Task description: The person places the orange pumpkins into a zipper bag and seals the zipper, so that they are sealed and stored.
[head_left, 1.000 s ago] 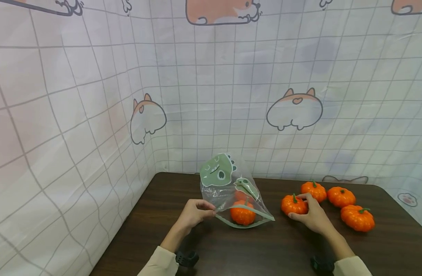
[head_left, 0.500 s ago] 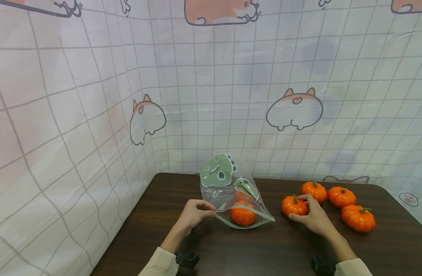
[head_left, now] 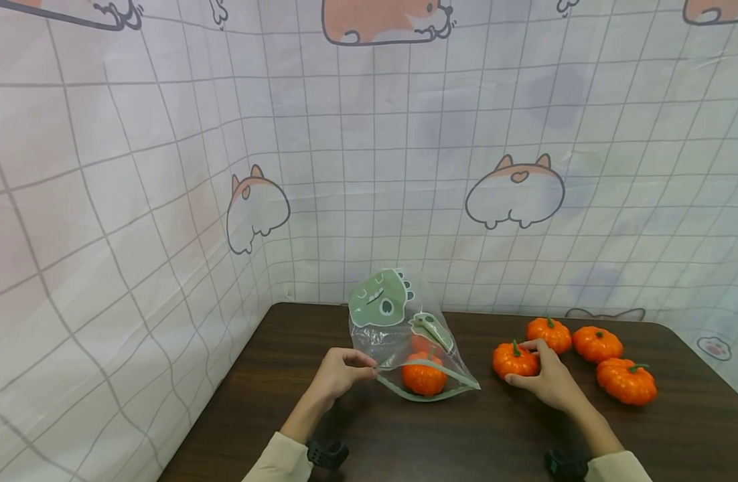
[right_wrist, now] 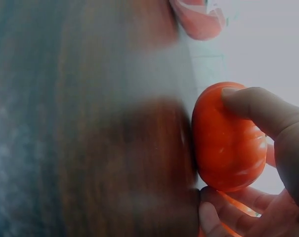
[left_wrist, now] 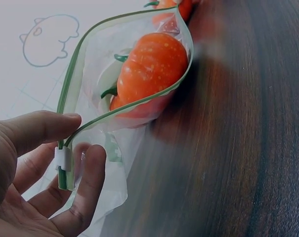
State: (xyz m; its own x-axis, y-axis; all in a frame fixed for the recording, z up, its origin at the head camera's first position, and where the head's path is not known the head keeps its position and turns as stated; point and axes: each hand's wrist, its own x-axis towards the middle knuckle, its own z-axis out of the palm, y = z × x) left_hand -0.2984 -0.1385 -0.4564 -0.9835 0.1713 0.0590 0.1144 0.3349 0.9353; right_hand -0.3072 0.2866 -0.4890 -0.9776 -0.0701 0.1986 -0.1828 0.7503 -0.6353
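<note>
A clear zip bag with green cartoon prints lies on the table, its green-edged mouth spread toward me. Inside it sits an orange toy pumpkin, with a second one behind it. My left hand pinches the left corner of the bag's mouth, by the white slider seen in the left wrist view. To the right, my right hand grips another toy pumpkin between thumb and fingers; in the right wrist view this pumpkin sits at the table surface.
Past my right hand stand more toy pumpkins: one behind, one at the back right, and one nearer. The dark wooden table ends against a white gridded cloth behind and at left.
</note>
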